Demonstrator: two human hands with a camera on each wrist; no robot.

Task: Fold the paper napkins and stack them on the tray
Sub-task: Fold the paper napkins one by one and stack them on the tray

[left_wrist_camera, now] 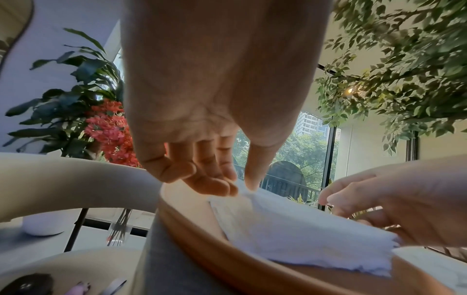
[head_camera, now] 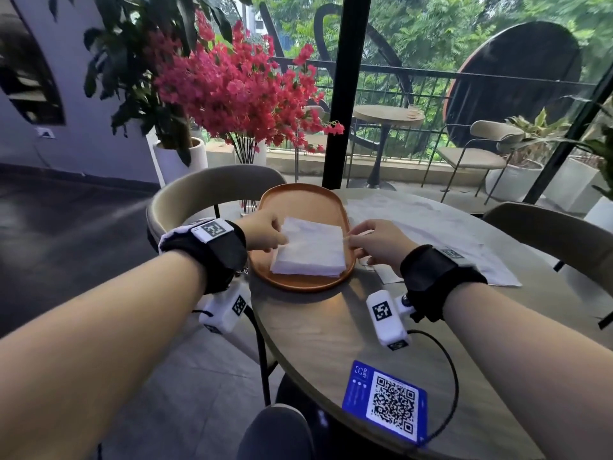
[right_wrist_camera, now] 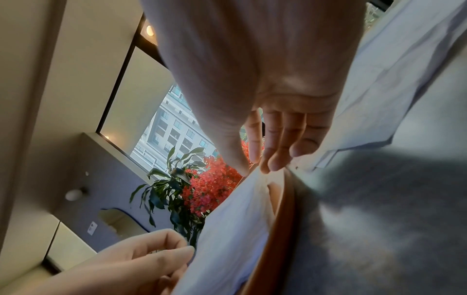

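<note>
A stack of folded white napkins point(head_camera: 310, 249) lies on the oval orange-brown tray point(head_camera: 300, 200) at the far left of the round table. My left hand point(head_camera: 281, 242) pinches the stack's left edge; in the left wrist view its thumb and fingers point(left_wrist_camera: 227, 187) close on a corner of the folded napkin point(left_wrist_camera: 290, 229). My right hand point(head_camera: 352, 241) pinches the right edge, and the right wrist view shows thumb and fingers point(right_wrist_camera: 267, 167) meeting on the napkin point(right_wrist_camera: 235, 229) above the tray rim point(right_wrist_camera: 280, 229). Several unfolded napkins point(head_camera: 431, 227) lie flat on the table to the right.
A blue QR card point(head_camera: 386, 401) sits near the front edge of the table point(head_camera: 331, 327), with a black cable beside it. A glass vase of pink flowers point(head_camera: 247, 204) stands just left of the tray. Beige chairs flank the table on the left point(head_camera: 185, 197) and right point(head_camera: 547, 234).
</note>
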